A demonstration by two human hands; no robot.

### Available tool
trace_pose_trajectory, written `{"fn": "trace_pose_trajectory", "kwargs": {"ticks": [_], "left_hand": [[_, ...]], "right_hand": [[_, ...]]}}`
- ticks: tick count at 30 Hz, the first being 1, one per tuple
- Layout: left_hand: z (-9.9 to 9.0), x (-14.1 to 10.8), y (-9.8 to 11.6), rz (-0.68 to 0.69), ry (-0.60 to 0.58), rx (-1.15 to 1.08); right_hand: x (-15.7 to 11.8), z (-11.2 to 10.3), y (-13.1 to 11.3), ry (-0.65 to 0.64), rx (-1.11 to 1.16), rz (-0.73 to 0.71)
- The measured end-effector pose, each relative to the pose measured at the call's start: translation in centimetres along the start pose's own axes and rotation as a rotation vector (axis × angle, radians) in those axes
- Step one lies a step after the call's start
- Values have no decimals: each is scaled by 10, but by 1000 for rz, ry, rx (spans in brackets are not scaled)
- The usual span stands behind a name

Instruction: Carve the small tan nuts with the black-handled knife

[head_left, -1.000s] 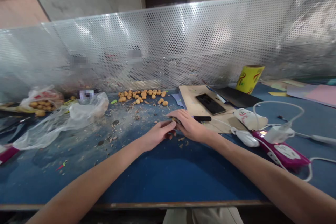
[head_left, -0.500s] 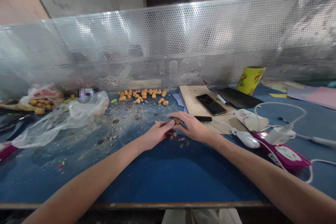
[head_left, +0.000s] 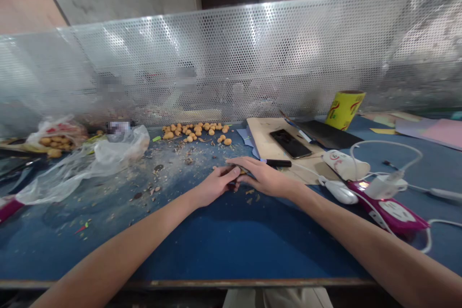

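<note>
Near the middle of the blue table, my left hand (head_left: 216,184) and my right hand (head_left: 265,176) meet, fingers bent around a small brownish thing (head_left: 242,171). Most of it is hidden, so what it is cannot be made out. The fingers of my right hand lie over its top, and my left thumb presses its near side. A black handle (head_left: 279,163) sticks out just beyond my right hand. Several round tan fruits or nuts (head_left: 198,130) lie in a loose row behind my hands, with crumbs (head_left: 188,154) scattered nearby.
At the left are a clear plastic bag (head_left: 122,147) and a bag of tan round things (head_left: 57,142). To the right: a phone (head_left: 290,143) on cardboard (head_left: 258,130), a yellow roll (head_left: 345,110), a pink power strip (head_left: 400,214) with white cables. A perforated metal screen (head_left: 224,57) stands behind.
The fingers of my right hand have shifted slightly left over the small thing, covering it more. My left fingers have curled in a little. The rest looks the same.
</note>
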State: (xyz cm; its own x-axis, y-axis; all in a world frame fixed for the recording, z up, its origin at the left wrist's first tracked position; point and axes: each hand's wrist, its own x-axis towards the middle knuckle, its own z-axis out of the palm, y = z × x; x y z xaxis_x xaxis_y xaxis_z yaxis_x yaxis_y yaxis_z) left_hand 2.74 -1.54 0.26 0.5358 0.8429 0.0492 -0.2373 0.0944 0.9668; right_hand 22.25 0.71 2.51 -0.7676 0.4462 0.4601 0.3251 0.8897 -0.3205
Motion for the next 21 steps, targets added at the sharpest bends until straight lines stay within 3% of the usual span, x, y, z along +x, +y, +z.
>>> {"fn": "trace_pose_trajectory", "kwargs": {"ticks": [5,13,21], "left_hand": [[1,1,-1,8,18,-37],[0,2,-9,92,20,108],[2,-3,3,141,57,553]], "right_hand": [[-1,-8,-1,-32,-31,-23],[-3,-12,0,-27,-22,-24],[-3,-10,2,-54,-52,1]]}}
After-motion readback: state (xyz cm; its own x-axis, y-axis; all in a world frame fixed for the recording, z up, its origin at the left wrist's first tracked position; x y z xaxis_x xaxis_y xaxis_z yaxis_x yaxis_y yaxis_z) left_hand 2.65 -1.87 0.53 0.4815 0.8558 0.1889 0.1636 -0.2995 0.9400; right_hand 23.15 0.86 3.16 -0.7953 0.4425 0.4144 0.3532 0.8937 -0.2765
